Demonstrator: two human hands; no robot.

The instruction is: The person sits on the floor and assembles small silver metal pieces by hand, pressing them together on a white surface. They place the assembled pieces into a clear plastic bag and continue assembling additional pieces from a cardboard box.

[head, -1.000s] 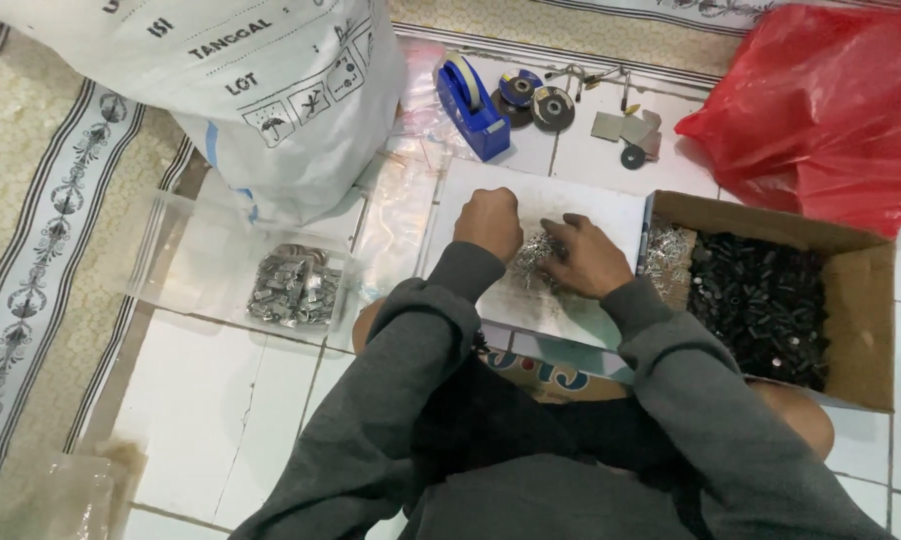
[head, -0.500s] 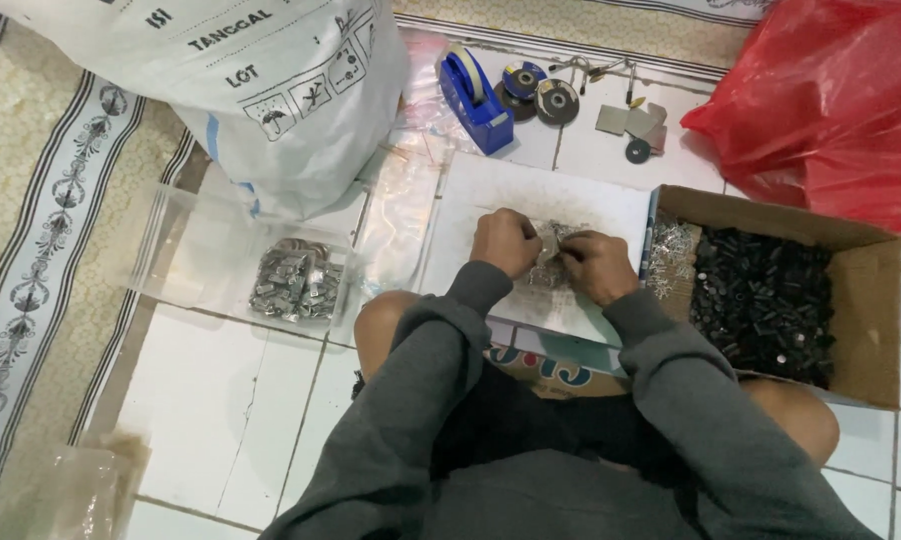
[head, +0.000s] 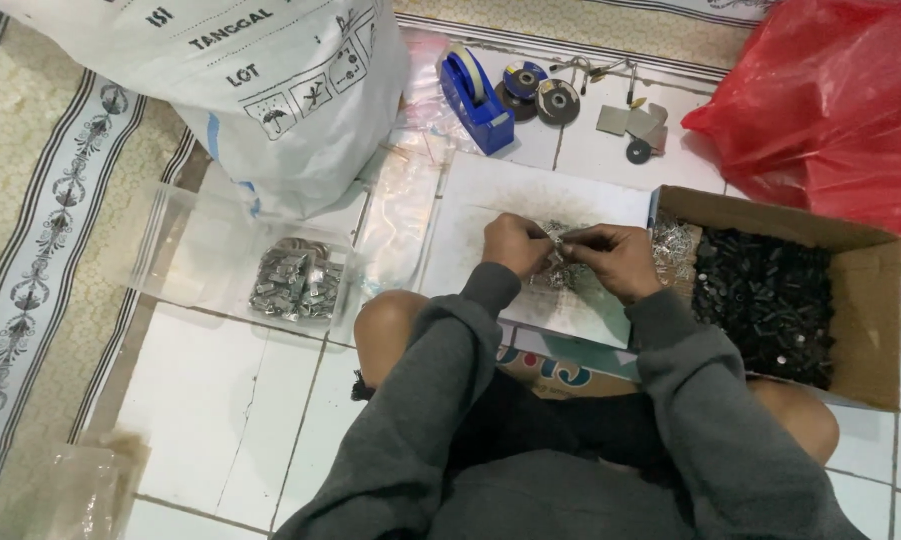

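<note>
Both hands pinch small silver metal parts between thumb and fingertips: the left hand and the right hand meet over a little heap of metal pieces that lies near the middle of a white board resting on the person's lap and the tiled floor. Which piece sits in which hand is too small to tell; the fingers are closed narrow around something shiny.

From the head view, the step in hand looks like joining or sorting two of these tiny parts, done right above the heap. At the board's right edge stands an open cardboard box filled with black small parts, with silver bits in its near-left corner. Off the board's left edge a clear plastic tray holds a cluster of finished-looking silver clips. Beyond the board's far edge sit a blue tape dispenser and some discs.

As a judgement, the next move calls for a fine, steady fingertip hold and a short reach to one side.
</note>
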